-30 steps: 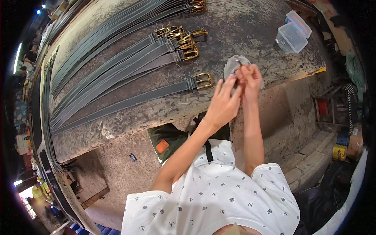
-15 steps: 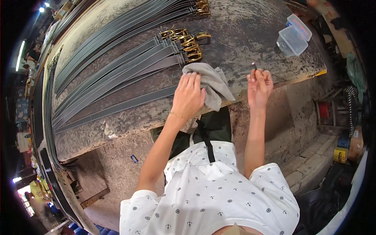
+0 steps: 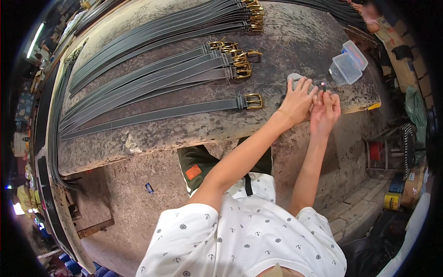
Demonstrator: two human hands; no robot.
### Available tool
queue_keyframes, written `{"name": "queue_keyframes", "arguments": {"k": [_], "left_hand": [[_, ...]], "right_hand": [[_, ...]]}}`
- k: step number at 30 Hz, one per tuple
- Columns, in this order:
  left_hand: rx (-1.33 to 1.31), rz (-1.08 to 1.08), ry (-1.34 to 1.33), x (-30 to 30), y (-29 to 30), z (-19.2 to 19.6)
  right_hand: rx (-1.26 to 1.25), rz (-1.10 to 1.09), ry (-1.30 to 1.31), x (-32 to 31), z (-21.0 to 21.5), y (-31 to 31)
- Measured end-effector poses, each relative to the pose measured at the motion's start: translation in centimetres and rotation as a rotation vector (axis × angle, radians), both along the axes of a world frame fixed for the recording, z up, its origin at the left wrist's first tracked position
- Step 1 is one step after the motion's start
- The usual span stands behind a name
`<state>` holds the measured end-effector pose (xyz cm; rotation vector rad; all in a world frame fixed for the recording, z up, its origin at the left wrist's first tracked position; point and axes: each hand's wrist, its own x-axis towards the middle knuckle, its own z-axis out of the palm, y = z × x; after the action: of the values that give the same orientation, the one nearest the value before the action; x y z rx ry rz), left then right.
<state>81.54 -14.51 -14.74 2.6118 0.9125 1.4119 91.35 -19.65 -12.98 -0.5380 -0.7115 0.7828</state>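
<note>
My left hand is closed over a bunched grey cloth on the table, near its front edge right of centre. Most of the cloth is hidden under the fingers. Right beside it, my right hand pinches a small dark stub upright, its tip bright pinkish-white; its exact kind I cannot make out. The two hands meet or nearly touch. To the left lies a single grey belt with light edge stitching and a gold buckle.
Behind the single belt lie a pile of grey belts and a larger row, gold buckles facing right. A clear plastic box stands at the table's right. More straps hang over the left end. A striped cloth drapes a chair at right.
My left hand has moved right with the cloth, off the single belt, so its buckle now shows. My right hand has shifted slightly right, still holding the stub, and the hands have come together.
</note>
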Motion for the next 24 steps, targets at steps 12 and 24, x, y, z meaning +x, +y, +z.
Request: {"name": "queue_keyframes", "arguments": {"k": [12,24], "left_hand": [[-0.401,0.145,0.290,-23.0,0.4,-1.5],[-0.309,0.160,0.264,-19.7,3.1,-1.5]], "right_hand": [[-0.184,0.016,-0.091,1.1,-6.1,5.8],[-0.246,0.034,-0.070,3.3,-6.0,7.0]]}}
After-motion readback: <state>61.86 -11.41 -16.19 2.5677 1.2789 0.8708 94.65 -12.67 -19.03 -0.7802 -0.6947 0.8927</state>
